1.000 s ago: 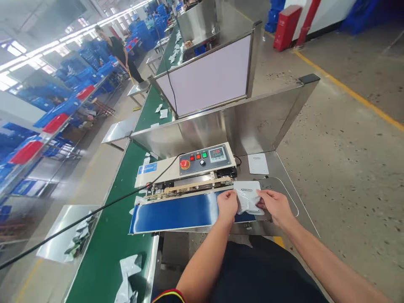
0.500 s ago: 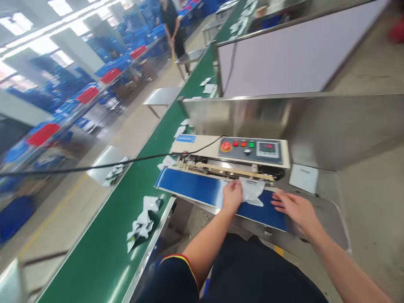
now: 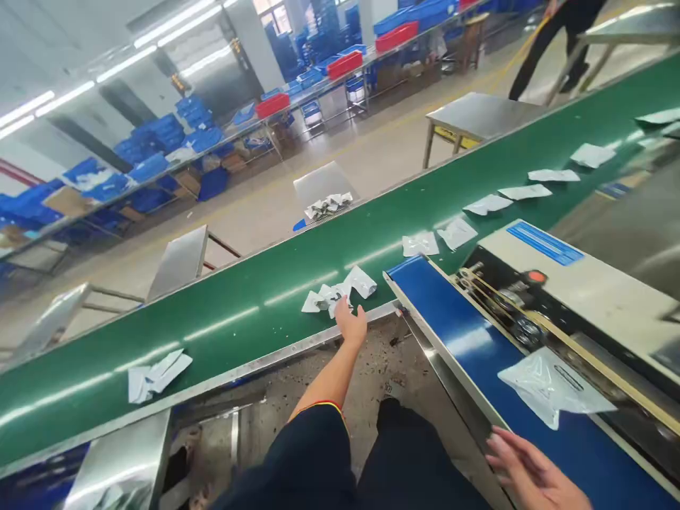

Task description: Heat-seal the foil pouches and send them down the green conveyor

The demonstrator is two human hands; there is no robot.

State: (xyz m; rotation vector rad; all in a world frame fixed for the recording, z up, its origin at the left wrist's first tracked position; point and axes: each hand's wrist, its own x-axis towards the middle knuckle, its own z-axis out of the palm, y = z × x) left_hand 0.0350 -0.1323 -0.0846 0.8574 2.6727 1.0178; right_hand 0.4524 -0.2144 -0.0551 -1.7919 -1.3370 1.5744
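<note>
My left hand (image 3: 351,324) reaches to a small heap of white plastic pouches (image 3: 363,282) on the green conveyor belt (image 3: 223,319). Its thumb is spread from the fingers, and the fingertips are at the pouches. My right hand (image 3: 531,473) is open and holds nothing, beside the edge of the blue belt (image 3: 446,312) of the band sealing machine (image 3: 600,276). On that blue belt a white pouch (image 3: 552,386) lies with one edge at the sealing track.
Several white pouches (image 3: 489,204) lie in a row farther along the green belt. Another group of pouches (image 3: 158,375) rests at the left. Steel tables (image 3: 325,183) stand beyond the conveyor. A person (image 3: 563,42) stands at the far right.
The view has swung left toward the green belt. My left hand has let go of the pouch at the sealer and moved to the heap. The right hand stays near the blue belt.
</note>
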